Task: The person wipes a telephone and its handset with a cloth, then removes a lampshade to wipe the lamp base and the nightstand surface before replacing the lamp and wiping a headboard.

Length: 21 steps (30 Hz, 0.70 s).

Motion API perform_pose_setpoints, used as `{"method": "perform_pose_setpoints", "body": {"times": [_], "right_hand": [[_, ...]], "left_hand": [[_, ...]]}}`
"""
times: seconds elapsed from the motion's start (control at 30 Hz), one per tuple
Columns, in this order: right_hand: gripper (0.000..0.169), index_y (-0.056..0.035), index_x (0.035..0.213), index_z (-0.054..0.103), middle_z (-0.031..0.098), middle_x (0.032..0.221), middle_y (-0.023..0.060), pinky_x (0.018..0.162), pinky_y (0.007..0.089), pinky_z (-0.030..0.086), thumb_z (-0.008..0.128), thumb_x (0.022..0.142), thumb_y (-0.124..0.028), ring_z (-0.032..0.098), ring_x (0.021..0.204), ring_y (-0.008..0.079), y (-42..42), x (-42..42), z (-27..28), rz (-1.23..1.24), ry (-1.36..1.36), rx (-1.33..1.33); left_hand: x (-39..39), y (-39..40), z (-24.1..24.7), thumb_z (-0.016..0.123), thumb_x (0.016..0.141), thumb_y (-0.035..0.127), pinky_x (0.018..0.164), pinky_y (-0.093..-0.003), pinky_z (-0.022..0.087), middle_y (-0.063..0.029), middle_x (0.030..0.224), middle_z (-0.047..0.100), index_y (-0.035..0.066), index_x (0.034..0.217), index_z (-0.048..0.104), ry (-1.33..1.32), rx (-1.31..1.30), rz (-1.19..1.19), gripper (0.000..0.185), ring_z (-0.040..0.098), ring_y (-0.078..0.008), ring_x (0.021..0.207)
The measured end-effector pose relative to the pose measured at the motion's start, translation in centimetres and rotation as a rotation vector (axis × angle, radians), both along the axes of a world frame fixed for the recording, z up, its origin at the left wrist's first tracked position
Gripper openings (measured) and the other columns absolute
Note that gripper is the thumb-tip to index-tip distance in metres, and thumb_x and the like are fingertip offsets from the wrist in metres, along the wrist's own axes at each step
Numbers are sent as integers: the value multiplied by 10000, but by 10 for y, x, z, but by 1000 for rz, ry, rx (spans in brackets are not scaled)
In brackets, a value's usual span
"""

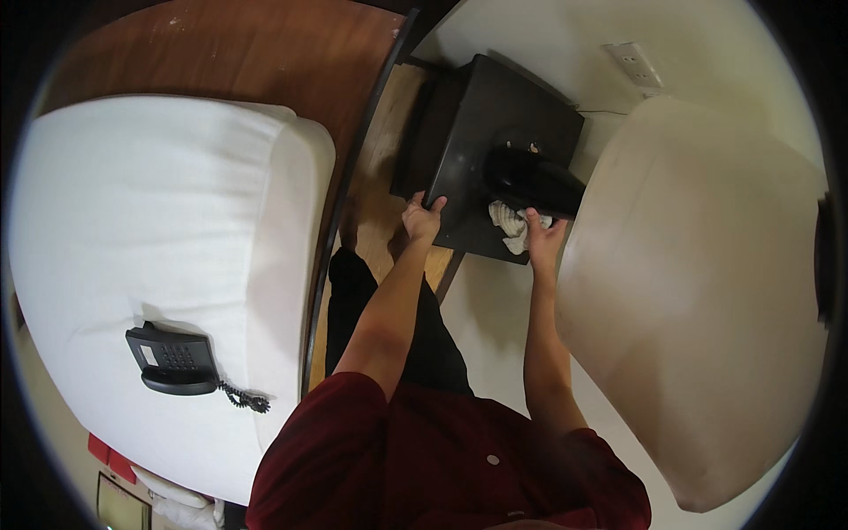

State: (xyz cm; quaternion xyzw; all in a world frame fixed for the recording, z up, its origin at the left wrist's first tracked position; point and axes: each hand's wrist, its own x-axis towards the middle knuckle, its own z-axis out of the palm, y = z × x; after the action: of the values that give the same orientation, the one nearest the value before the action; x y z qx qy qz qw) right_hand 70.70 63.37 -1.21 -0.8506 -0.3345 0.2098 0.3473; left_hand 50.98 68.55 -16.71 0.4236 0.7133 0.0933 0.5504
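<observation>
A black nightstand (467,156) stands before me against the wall. My left hand (423,218) grips its front edge near the corner, thumb on the top and the other fingers over the edge. My right hand (545,242) holds a crumpled whitish cloth (509,224) on the nightstand's top, close to the lamp's base. That table lamp has a glossy black base (523,175) and a large beige shade (689,285), which spreads over the right side of the view and hides part of the base. My right fingertips are partly hidden by the cloth and hand.
A white-sheeted mattress (165,212) lies on a brown wooden bed base (265,50) at left. On it rests a black corded telephone (172,358). A wall socket plate (634,65) is behind the lamp, with a thin cable (603,112) along the wall. Wooden floor (379,156) shows between bed and nightstand.
</observation>
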Motion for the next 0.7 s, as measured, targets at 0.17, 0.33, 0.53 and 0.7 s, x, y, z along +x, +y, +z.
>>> {"method": "perform_pose_setpoints", "body": {"times": [0.17, 0.33, 0.53, 0.7], "right_hand": [[634, 31, 1321, 535, 616, 1209, 145, 1020, 357, 423, 798, 864, -322, 563, 1134, 230, 18, -20, 24, 87, -53, -53], [611, 7, 1305, 578, 640, 1190, 163, 1006, 326, 428, 766, 879, -388, 583, 1096, 208, -36, -58, -17, -365, 179, -143], [522, -66, 1229, 675, 734, 985, 165, 863, 360, 527, 702, 899, -470, 696, 920, 241, -82, -149, 0, -87, 201, -579], [436, -68, 1147, 713, 727, 972, 218, 827, 404, 552, 692, 898, -425, 716, 943, 348, -54, -180, 49, 218, 35, -472]], "left_hand": [[-4, 14, 10, 766, 841, 428, 969, -438, 510, -237, 1183, 669, 31, 1324, 568, 92, 62, -21, 655, 632, -395, 1125], [-19, 39, 70, 712, 902, 387, 983, -441, 486, -210, 1223, 650, 53, 1328, 562, -170, 240, 119, 562, 593, -390, 1175], [-106, 66, 139, 668, 957, 348, 1054, -402, 431, -116, 1311, 613, 55, 1302, 596, -612, -515, 294, 458, 557, -236, 1249], [-165, 127, 180, 637, 985, 362, 1024, -393, 451, -108, 1190, 662, 45, 1185, 648, -910, -339, 571, 375, 616, -228, 1122]]}}
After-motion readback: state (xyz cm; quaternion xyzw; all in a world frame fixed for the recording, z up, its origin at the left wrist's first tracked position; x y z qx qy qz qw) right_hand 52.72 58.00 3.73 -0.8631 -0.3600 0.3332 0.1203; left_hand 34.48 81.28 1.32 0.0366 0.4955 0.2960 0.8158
